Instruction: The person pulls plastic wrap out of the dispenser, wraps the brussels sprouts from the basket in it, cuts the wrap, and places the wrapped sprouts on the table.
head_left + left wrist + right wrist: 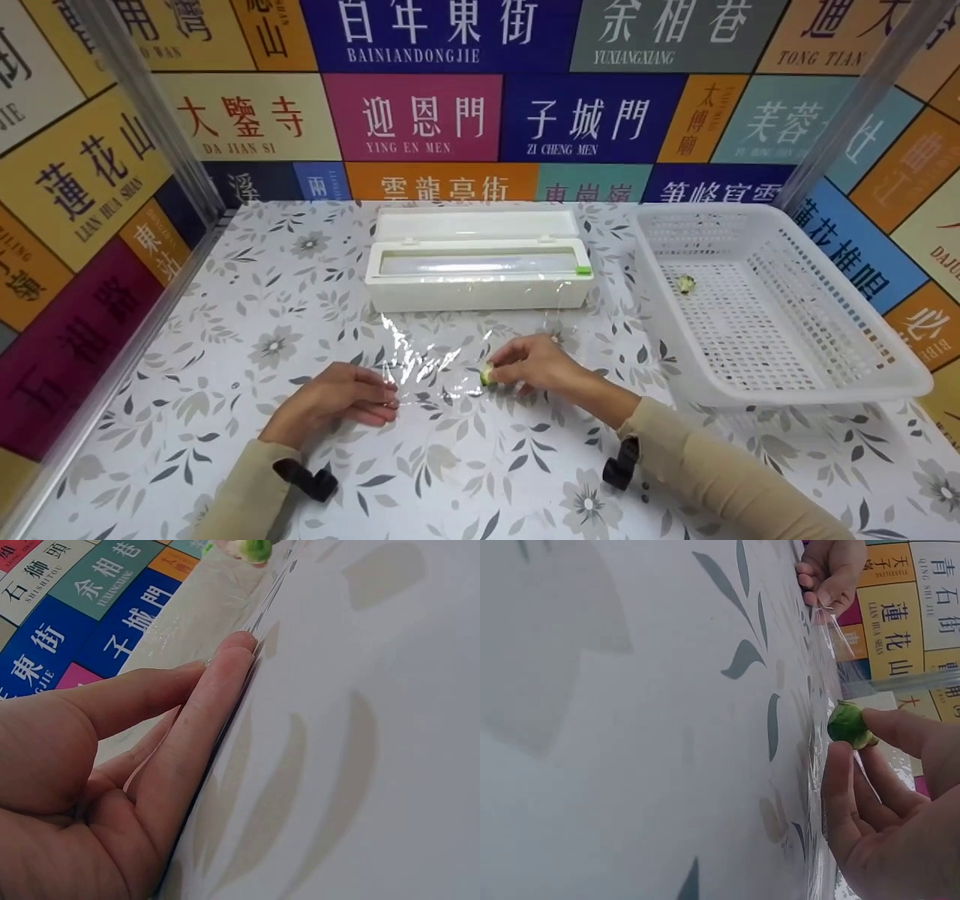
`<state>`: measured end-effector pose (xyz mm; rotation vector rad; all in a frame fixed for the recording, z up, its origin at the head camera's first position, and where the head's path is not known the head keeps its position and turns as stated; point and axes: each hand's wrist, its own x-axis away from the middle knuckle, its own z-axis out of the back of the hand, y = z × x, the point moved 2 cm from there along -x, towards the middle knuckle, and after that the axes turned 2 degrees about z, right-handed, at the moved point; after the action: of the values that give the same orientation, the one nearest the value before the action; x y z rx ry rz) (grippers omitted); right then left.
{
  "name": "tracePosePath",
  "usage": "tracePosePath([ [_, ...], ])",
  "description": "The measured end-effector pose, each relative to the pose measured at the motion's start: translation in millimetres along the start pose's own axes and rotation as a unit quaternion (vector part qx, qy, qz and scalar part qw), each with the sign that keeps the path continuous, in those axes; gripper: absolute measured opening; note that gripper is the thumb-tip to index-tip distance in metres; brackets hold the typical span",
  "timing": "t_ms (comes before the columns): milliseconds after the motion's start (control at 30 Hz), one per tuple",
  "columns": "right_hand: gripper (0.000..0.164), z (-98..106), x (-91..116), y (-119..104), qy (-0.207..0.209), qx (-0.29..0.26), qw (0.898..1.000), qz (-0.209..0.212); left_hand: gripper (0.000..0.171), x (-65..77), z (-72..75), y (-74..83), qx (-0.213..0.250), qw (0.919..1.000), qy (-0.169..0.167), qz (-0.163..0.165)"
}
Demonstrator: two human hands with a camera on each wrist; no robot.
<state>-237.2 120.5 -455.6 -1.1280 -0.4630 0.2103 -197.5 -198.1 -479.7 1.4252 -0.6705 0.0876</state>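
Observation:
My right hand (541, 366) pinches a small green Brussels sprout (847, 725) between thumb and fingertips, over a sheet of clear cling film (431, 364). The film stretches from a white cling film dispenser box (480, 295) towards me, just above the tablecloth. At its near left corner, my left hand (341, 397) pinches the film's edge; the left wrist view shows thumb (161, 685) and fingers together there, low over the cloth. The box's lid (476, 223) stands open at the back.
To the right stands a white plastic basket (795, 395) with another small sprout (686, 283) inside. A green slider (583, 271) sits at the box's right end. Under everything lies a leaf-patterned tablecloth (465, 480); panels with lettering (412, 116) rise behind.

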Motion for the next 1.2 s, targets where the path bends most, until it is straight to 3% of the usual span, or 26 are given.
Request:
tracePosePath([
  [467,0.029,3,0,3,0.000,0.016,1.000,0.004,0.041,-1.4,-0.6,-0.2,0.011,0.9999,0.001,0.005],
  [700,0.033,23,9,2,0.012,0.017,1.000,0.018,0.036,2.8,-2.8,6.0,0.007,0.9998,0.014,0.013],
  [900,0.030,40,18,5,0.022,0.030,0.999,0.020,0.030,10.7,-2.8,12.9,-0.028,0.9993,0.022,-0.012],
  [1033,0.027,51,25,7,0.044,0.074,0.996,0.029,0.032,15.9,-4.1,13.1,-0.045,0.9983,0.034,-0.018],
  [1200,0.021,60,34,10,0.063,0.158,0.983,0.067,0.035,19.7,-6.8,15.3,-0.063,0.9967,0.044,-0.027],
])
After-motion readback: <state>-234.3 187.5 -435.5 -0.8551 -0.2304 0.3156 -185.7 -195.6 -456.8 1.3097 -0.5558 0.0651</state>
